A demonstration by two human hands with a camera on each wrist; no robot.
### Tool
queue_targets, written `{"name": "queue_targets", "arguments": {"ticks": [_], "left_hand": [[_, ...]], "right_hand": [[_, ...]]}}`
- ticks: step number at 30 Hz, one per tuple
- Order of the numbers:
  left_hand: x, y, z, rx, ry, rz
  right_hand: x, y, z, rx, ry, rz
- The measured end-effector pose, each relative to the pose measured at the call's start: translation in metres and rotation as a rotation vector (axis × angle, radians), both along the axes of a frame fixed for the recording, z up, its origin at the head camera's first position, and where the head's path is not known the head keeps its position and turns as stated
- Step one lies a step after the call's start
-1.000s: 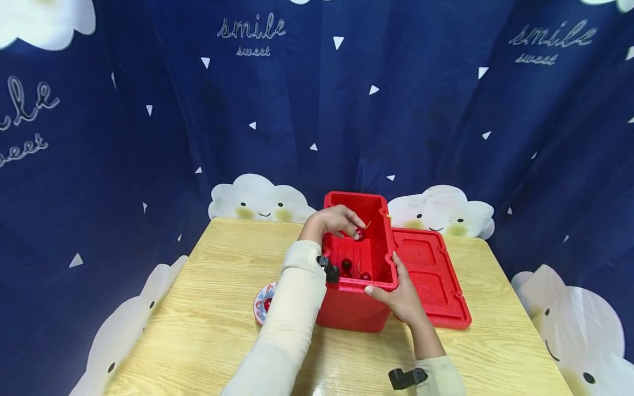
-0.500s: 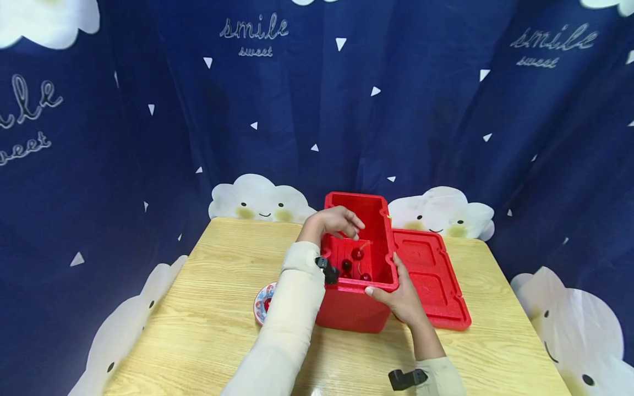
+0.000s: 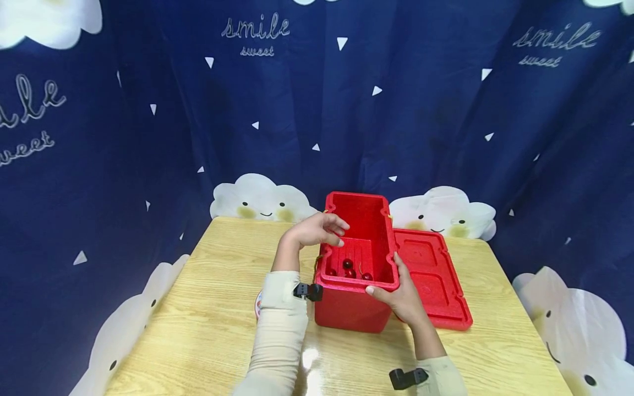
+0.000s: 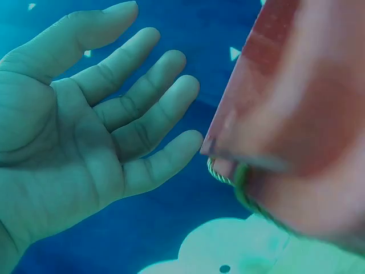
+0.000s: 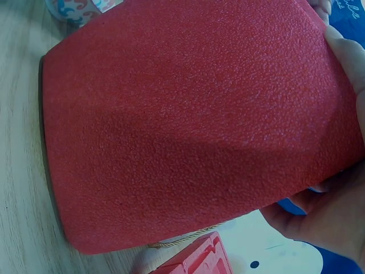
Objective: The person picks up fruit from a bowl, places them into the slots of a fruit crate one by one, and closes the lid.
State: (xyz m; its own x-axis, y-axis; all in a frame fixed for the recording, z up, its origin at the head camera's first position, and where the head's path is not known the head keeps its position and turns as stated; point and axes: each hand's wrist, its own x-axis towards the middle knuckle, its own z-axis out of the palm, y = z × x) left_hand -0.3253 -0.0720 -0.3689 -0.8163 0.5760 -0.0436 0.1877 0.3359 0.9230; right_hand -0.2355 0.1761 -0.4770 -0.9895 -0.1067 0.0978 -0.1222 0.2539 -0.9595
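Note:
A lidless red foam box [image 3: 353, 305] stands on the table, several dark red cherries [image 3: 349, 273] lying on its floor at the near end. My left hand [image 3: 319, 230] hovers over the box's left rim, holding nothing. In the left wrist view its fingers [image 4: 142, 111] spread loosely beside the box wall. My right hand [image 3: 403, 297] grips the box at its near right corner, thumb on the front face and fingers along the right side.
A red lid [image 3: 431, 275] lies on the table right of the box. A small patterned bowl [image 5: 77, 10] sits left of the box, mostly hidden by my left sleeve in the head view. Cords [image 3: 318, 263] hang at the box's sides. A blue curtain [image 3: 317, 99] closes off the back.
My left hand let a cherry go into the box, where it dropped among the others. It then drew back leftward to the rim. My right hand stays put on the box.

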Motion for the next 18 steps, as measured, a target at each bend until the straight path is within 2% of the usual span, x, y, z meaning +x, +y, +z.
{"name": "queue_targets", "arguments": {"ticks": [6, 11, 15, 18], "left_hand": [[0.023, -0.015, -0.021, 0.065, 0.019, 0.05], [0.036, -0.03, -0.042, 0.177, 0.063, 0.092], [0.056, -0.043, -0.041, 0.227, 0.061, 0.136], [0.07, -0.05, -0.038, 0.229, 0.046, 0.192]], "right_hand": [[0.001, 0.0, 0.001, 0.015, -0.003, -0.011], [0.002, 0.0, 0.002, 0.008, -0.013, -0.012], [0.009, -0.004, 0.018, 0.002, -0.04, -0.006], [0.01, -0.004, 0.021, -0.003, -0.056, -0.007]]}}
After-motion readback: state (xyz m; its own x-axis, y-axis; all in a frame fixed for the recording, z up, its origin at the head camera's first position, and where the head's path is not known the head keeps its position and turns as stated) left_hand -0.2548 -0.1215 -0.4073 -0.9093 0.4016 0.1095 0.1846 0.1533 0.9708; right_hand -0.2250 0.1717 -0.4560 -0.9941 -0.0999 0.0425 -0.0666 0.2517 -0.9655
